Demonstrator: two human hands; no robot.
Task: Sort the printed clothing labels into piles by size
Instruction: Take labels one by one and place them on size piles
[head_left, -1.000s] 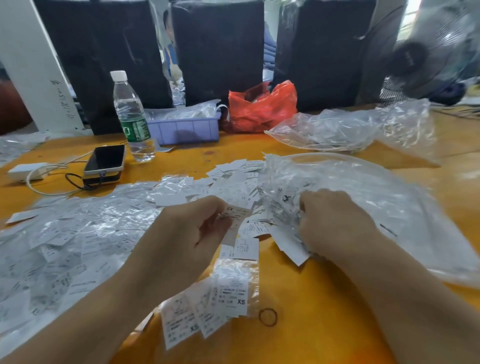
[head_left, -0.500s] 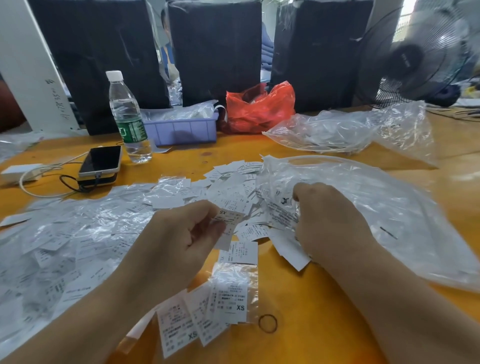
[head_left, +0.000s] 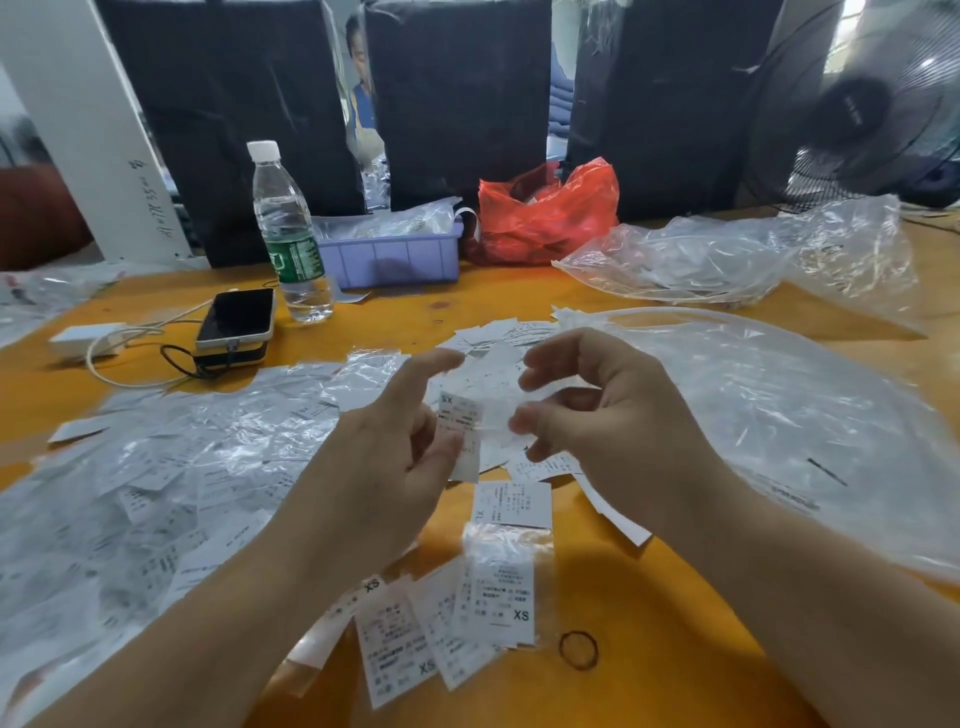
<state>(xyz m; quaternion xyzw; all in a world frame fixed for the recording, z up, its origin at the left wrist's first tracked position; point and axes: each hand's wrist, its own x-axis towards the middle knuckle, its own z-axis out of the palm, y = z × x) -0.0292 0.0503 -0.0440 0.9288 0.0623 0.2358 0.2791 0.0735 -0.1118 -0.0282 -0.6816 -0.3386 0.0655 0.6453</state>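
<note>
I see both hands raised at the centre of the frame, above the orange tabletop (head_left: 675, 649). The left hand (head_left: 395, 457) pinches a white label (head_left: 460, 431) marked XS, which reads upside down from my view; its forefinger points up and away while the thumb presses the label from the side. The right hand (head_left: 602, 415) sits just beside it with curled fingers, and a blurred scrap of clear film (head_left: 501, 421) lies at its fingertips; I cannot tell whether it actually grips that film.

Below the hands, at lower centre, a small pile of XS labels (head_left: 441, 639) lies fanned out on the tabletop, one of them under a clear sleeve. A single label (head_left: 511, 503) lies flat just above that pile. A dark rubber band (head_left: 577, 649) rests just right of the pile.

A heap of loose labels (head_left: 498, 338) spreads behind the hands at mid frame. At left, many more labels lie under crumpled plastic wrap (head_left: 156, 467). A large clear bag (head_left: 779, 415) covers the right side.

Along the upper part stand a water bottle (head_left: 288, 228), a phone (head_left: 236, 317), a lilac tray (head_left: 389, 254) and a red bag (head_left: 545, 213).
</note>
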